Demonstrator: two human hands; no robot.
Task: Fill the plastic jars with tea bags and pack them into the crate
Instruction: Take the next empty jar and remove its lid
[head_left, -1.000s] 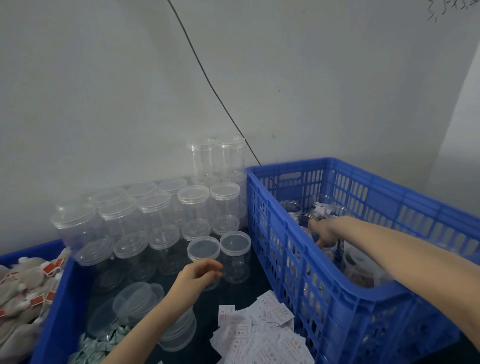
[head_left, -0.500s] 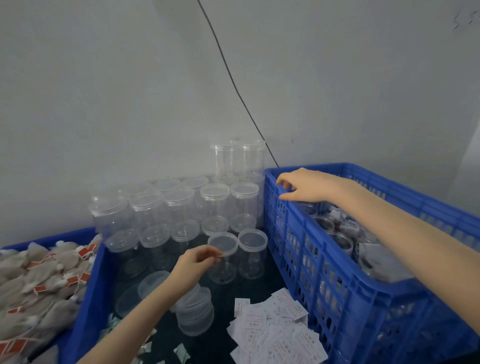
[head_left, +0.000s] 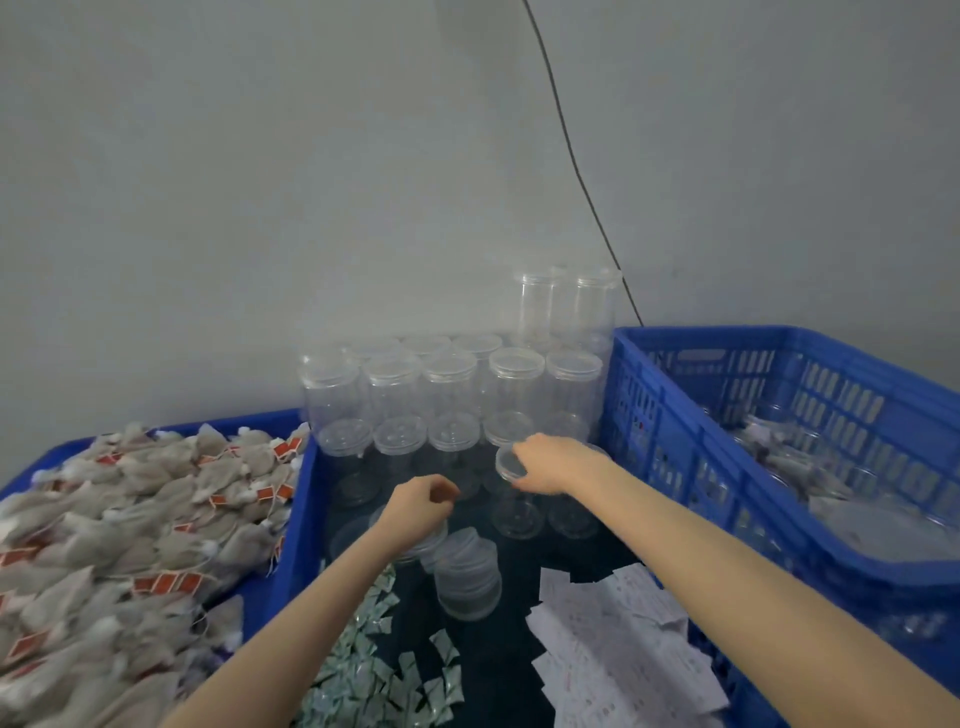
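Note:
Several empty clear plastic jars (head_left: 451, 387) with lids stand stacked against the wall. My right hand (head_left: 551, 463) grips the lidded top of one front-row jar (head_left: 511, 506). My left hand (head_left: 422, 503) hovers just left of it with its fingers curled, and I see nothing in it. A heap of tea bags (head_left: 135, 519) with red tags fills the blue bin on the left. The blue crate (head_left: 727, 333) on the right holds several jars (head_left: 852, 483) with contents.
Two clear jars (head_left: 467, 577) lie on their sides under my left wrist. Small green-white sachets (head_left: 374, 675) and white paper slips (head_left: 613, 623) are scattered on the dark surface near me. A black cable (head_left: 571, 156) runs down the grey wall.
My right hand left the crate, crossed its rim and came down onto a front-row jar. My left hand drew back a little from that jar's lid. The view shifted left.

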